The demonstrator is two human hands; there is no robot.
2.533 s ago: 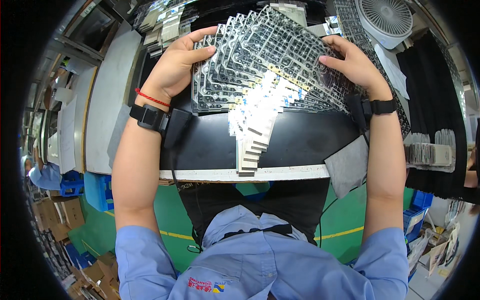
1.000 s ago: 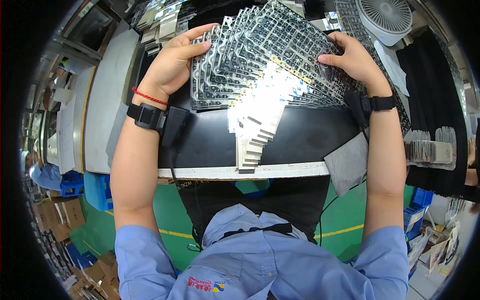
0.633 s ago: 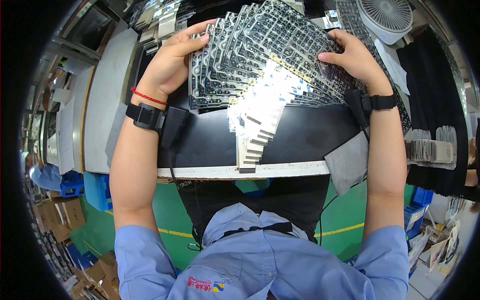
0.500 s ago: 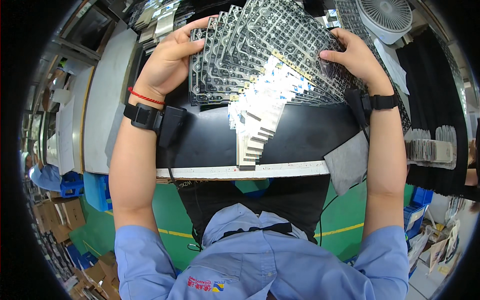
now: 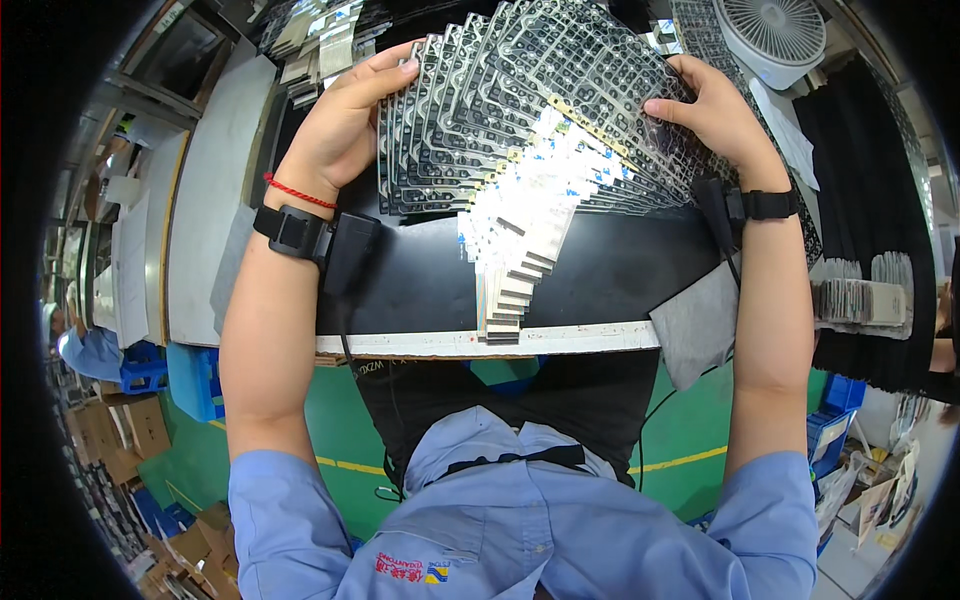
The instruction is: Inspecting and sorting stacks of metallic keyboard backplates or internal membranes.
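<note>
A fan of keyboard membrane sheets (image 5: 590, 75), black and clear with rows of round key spots, spreads over the black work mat (image 5: 400, 275). White flat tails (image 5: 535, 245) hang from the sheets in a stepped bundle, reaching toward the near table edge. My left hand (image 5: 350, 115) grips the left edge of the fan, thumb on top and the other fingers partly hidden behind. On the far side of the fan, my right hand (image 5: 705, 110) pinches the right edge, its thumb lying on the top sheet and its fingertips out of sight.
A white fan (image 5: 772, 40) stands at the back right. More stacked sheets with pale tails (image 5: 318, 50) lie at the back left. A grey cloth (image 5: 695, 325) hangs over the near right table edge. On black cloth at the right sits a bundle of pale pieces (image 5: 862, 298).
My left thumb has shifted slightly right and up along the sheets' edge. The left-hand sheets now lie more evenly spread, and the tails have moved a little right. My right hand has barely moved.
</note>
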